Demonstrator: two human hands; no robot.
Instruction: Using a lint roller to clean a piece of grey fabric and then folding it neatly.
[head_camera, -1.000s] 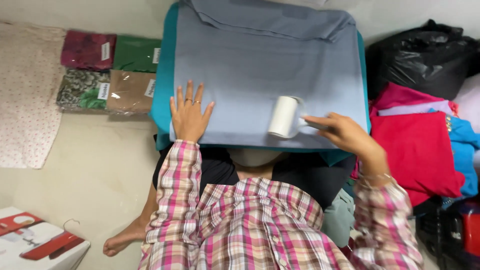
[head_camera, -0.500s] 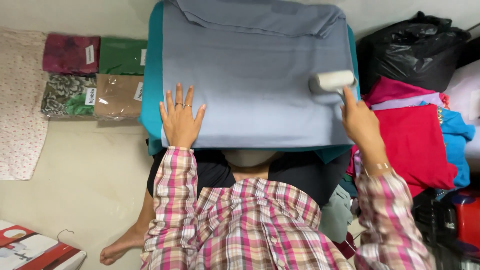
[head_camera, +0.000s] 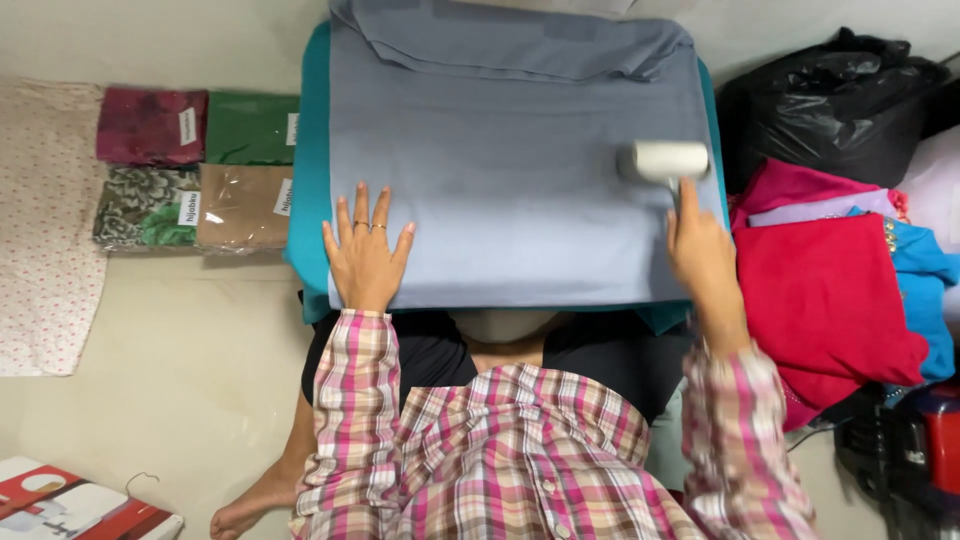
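Observation:
A grey-blue cloth lies spread flat over a teal board in front of me. My left hand presses flat on the cloth's near left part, fingers spread, rings on two fingers. My right hand grips the handle of a white lint roller, whose roll lies on the cloth near its right edge. My sleeves are pink plaid.
Folded fabrics in clear wrappers lie on the floor to the left, beside a dotted white cloth. A black plastic bag and a pile of red, pink and blue clothes sit on the right. A red and white box is at bottom left.
My right hand has carried the lint roller from the cloth's near middle to the right edge and farther away from me. My left hand has stayed flat on the cloth.

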